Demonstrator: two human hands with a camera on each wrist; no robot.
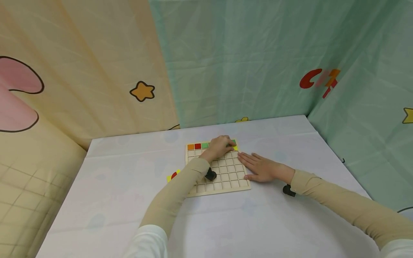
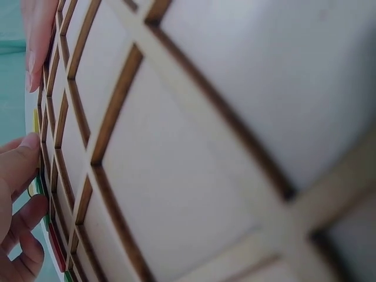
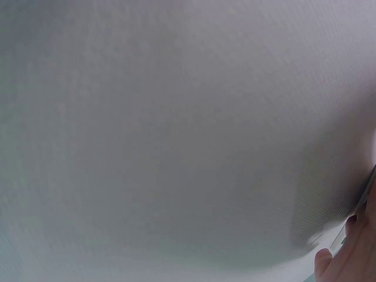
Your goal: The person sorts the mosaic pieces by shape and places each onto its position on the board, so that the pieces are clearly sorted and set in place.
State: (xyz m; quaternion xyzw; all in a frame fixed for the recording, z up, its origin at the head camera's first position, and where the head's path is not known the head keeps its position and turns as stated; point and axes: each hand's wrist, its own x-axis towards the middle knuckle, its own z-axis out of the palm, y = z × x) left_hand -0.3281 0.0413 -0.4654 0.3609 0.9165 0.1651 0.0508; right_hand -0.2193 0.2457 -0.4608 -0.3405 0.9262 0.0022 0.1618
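One nudge of the board [image 1: 226, 177] by the right hand [image 1: 259, 168], straight-fingered at the right edge, could skew the far yellow tile [image 1: 236, 147] by the left hand [image 1: 218, 147], pinch unclear

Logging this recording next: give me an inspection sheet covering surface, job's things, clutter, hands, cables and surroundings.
Surface: white table, faintly patterned.
Job's things: gridded board; orange tile, red tile and green tile in its far row; yellow and red pieces at its left edge, partly behind the left sleeve.
Clutter: nothing seen.
Left hand: over the board's far part, fingers curled near a yellow tile; grip unclear.
Right hand: flat beside the board's right edge, fingers straight.
Cables: nothing seen.
Surroundings: printed fabric behind and at both sides.
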